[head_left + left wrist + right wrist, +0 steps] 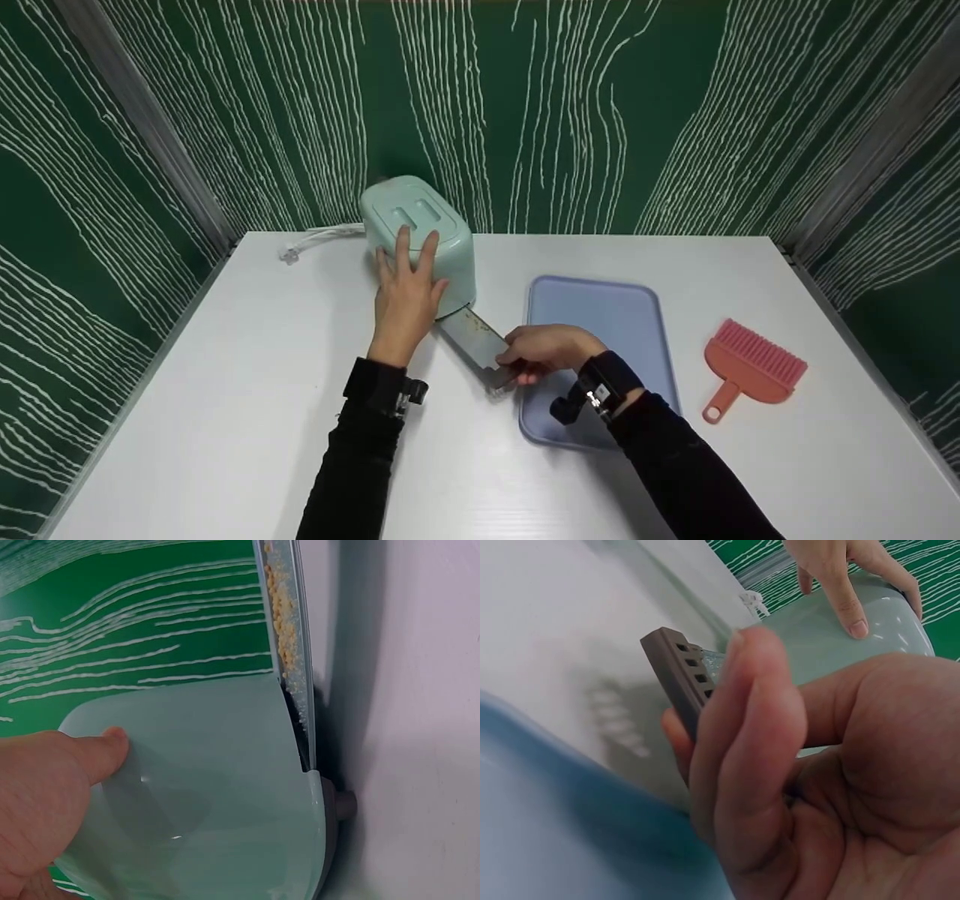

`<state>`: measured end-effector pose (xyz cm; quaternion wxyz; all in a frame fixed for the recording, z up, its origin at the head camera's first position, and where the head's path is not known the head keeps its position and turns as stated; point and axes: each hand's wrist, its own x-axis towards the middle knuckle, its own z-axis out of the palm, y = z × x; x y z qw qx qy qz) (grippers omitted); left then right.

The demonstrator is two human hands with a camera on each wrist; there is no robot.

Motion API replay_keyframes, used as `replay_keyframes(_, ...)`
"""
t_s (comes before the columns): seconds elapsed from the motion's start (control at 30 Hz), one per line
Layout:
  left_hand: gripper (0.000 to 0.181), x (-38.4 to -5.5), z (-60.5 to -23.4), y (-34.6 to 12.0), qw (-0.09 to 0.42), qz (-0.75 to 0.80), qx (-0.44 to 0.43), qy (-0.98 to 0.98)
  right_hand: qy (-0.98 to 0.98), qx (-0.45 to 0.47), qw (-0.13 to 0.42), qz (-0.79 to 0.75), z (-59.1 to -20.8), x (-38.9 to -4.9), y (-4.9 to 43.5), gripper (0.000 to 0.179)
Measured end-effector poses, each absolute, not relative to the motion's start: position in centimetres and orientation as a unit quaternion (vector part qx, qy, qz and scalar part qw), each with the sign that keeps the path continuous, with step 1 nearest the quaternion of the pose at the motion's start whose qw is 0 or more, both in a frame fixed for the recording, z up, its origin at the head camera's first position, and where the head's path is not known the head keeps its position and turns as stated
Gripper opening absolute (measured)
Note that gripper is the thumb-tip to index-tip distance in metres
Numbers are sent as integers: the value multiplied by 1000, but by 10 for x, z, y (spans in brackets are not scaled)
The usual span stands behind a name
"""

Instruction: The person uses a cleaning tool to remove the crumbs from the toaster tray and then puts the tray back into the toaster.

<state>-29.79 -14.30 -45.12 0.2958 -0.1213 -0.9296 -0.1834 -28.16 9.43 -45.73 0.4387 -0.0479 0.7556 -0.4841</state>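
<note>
A mint-green toaster (455, 271) stands at the back of the white table. My left hand (406, 298) rests on it with spread fingers over the top and the thumb against its side. A metal crumb tray (471, 336) sticks partly out of the toaster's lower end, with yellowish crumbs (283, 622) along it. Its brown slotted handle (676, 675) is between the thumb and fingers of my right hand (546, 347), which pinches it beside the blue tray. The inner part of the crumb tray is hidden inside the toaster.
A flat blue tray (592, 300) lies right of the toaster, partly under my right forearm. Farther right is a red brush (750, 367) with pink bristles. A white cord with a plug (291, 253) lies behind the toaster's left. Green walls with white lines surround the table (247, 390).
</note>
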Motion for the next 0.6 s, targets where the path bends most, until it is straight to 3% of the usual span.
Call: replay_keyframes(0.6, 72, -298, -451, -144, 295, -184, -121, -930, 738, -55, 448, -502, -455, -278, 105, 17)
